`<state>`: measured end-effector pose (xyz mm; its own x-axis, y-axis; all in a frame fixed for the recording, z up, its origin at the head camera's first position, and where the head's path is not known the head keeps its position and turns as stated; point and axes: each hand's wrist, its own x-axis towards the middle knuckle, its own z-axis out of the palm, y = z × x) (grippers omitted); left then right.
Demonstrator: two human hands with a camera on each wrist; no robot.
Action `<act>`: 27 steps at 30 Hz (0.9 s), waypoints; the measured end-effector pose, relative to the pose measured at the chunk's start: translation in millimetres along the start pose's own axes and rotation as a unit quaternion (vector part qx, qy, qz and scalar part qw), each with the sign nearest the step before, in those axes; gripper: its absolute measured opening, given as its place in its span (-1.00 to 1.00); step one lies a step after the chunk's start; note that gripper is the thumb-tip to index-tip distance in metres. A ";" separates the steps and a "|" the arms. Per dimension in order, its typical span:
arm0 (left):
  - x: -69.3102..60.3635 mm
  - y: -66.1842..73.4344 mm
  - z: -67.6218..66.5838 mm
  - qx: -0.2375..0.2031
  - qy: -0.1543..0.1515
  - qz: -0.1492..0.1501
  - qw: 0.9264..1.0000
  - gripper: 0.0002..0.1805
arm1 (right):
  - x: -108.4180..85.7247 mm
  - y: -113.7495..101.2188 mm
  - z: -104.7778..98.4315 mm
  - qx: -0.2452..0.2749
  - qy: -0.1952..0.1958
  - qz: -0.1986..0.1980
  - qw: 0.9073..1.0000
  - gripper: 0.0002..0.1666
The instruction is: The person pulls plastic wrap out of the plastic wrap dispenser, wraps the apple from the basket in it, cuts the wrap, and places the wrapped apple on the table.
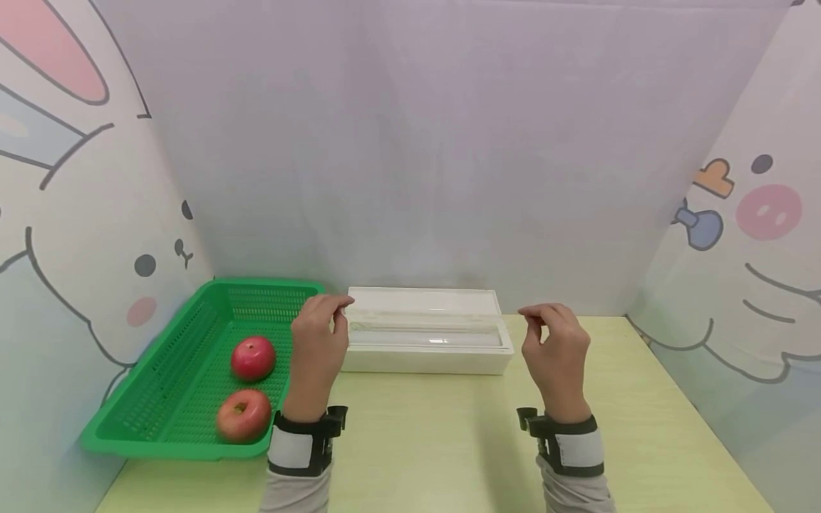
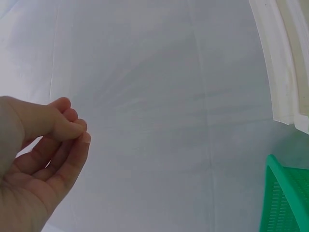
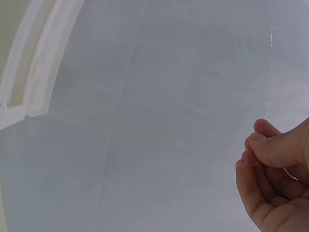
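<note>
A thin clear sheet that looks like cling film [image 1: 426, 318] spans the space between my hands, faint and see-through. My left hand [image 1: 318, 342] pinches one end between thumb and fingers; the right hand [image 1: 556, 349] pinches the other. In the wrist views the left thumb and fingertips [image 2: 83, 130] meet, and so do the right ones [image 3: 251, 145]; the film there is hard to make out. Behind and below the film stands a long white dispenser box [image 1: 426, 362] with its lid [image 1: 423, 298] raised at the back. Both hands are off the table.
Left of the box sits a green plastic basket [image 1: 179, 450] holding a red apple [image 1: 253, 358] and a paler red apple [image 1: 244, 416]. A pale yellow tabletop [image 1: 417, 442] lies underneath. Grey-white cloth [image 1: 423, 142] closes the back, with cartoon-printed panels at both sides.
</note>
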<state>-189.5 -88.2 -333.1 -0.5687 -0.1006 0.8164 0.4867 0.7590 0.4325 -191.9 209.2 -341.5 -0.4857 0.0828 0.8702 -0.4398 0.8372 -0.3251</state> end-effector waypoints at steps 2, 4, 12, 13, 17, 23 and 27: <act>0.7 1.9 -1.7 -0.001 0.001 0.002 1.000 -0.84 | 0.6 -0.9 -1.2 -0.002 0.004 -0.003 1.000 -0.76; 1.3 3.8 -3.4 0.000 0.001 0.003 1.000 -0.84 | 1.5 -1.9 -2.5 -0.003 0.007 -0.006 1.000 -0.77; 2.7 8.8 -8.9 -0.002 0.007 0.008 1.000 -0.83 | 4.5 -6.6 -7.9 -0.006 0.017 -0.009 1.000 -0.78; 2.9 9.4 -9.7 -0.003 0.008 0.009 1.000 -0.83 | 4.8 -7.1 -8.6 -0.004 0.018 -0.008 1.000 -0.79; 3.3 11.2 -12.3 -0.005 0.010 0.011 1.000 -0.83 | 5.6 -7.8 -11.0 -0.005 0.018 -0.004 1.000 -0.80; 3.8 13.2 -14.9 -0.006 0.011 0.011 1.000 -0.83 | 5.7 -8.6 -12.3 -0.001 0.025 -0.004 1.000 -0.80; 3.8 14.6 -16.3 -0.004 0.008 0.007 1.000 -0.82 | 4.9 -8.9 -13.6 0.000 0.027 -0.001 1.000 -0.82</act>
<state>-173.7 -88.0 -317.4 -0.5501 -0.1004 0.8290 0.5009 0.7546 0.4238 -180.0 209.4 -329.3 -0.4437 0.1090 0.8895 -0.4413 0.8373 -0.3227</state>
